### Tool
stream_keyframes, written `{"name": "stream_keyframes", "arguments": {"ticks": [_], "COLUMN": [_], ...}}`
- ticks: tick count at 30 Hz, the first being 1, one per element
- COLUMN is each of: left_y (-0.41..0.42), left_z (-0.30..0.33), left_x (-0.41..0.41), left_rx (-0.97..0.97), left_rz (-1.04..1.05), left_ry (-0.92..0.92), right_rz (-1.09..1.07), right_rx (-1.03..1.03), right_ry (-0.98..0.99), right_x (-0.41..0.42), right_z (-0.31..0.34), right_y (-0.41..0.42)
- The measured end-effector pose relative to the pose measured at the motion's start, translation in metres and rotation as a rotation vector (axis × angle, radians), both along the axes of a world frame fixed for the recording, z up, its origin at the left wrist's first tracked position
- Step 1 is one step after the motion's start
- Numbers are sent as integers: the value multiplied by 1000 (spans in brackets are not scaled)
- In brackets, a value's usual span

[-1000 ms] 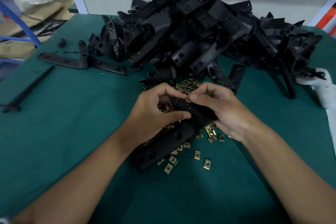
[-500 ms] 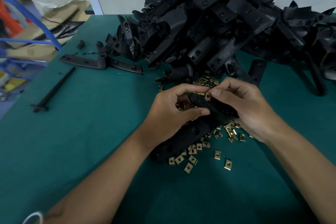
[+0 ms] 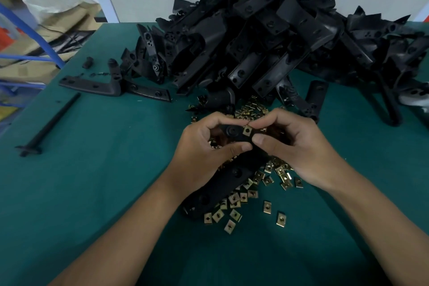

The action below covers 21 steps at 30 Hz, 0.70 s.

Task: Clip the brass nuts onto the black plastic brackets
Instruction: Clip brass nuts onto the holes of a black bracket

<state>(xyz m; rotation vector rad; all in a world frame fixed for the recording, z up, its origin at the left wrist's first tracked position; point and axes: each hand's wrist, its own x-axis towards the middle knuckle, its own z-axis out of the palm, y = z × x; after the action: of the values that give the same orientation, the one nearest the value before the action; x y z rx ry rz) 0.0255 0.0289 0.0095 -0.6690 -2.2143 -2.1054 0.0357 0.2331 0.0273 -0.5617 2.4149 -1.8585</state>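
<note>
My left hand point(image 3: 204, 153) grips the upper end of a long black plastic bracket point(image 3: 222, 183) that slants down to the table. My right hand point(image 3: 292, 146) pinches a brass nut point(image 3: 247, 131) between thumb and forefinger, and the nut sits on the bracket's top end beside a round hole. Several loose brass nuts point(image 3: 250, 195) lie scattered on the green table under and around the bracket. More nuts point(image 3: 249, 110) are heaped just beyond my hands.
A big pile of black brackets point(image 3: 267, 49) fills the back of the green table point(image 3: 92, 181). One L-shaped bracket point(image 3: 111, 83) and a thin black rod point(image 3: 50, 124) lie at the left. Sacks and a blue frame point(image 3: 44, 37) stand past the table's left edge.
The view has shifted so hands and pile sit further right. The brass nut has gone further onto the bracket's end and now shows clearly between my fingers.
</note>
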Motion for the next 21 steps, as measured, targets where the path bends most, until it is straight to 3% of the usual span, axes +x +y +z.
{"name": "stream_keyframes", "arguments": {"ticks": [5,15,21], "left_y": [-1,-3,-4], "left_z": [-3,-4,4], "left_x": [-2,-6,-3], "left_rx": [-3,-44,109], "left_rz": [43,-9,-22], "left_ry": [6,-30,-40], "right_rz": [-58,-80,-68], "right_rx": [-97,-103,-695], "right_ry": [-65,-64,-345], "right_x": [-5,-2,-8], "right_z": [-4,-7,10], "right_y": [-2,-7,5]}}
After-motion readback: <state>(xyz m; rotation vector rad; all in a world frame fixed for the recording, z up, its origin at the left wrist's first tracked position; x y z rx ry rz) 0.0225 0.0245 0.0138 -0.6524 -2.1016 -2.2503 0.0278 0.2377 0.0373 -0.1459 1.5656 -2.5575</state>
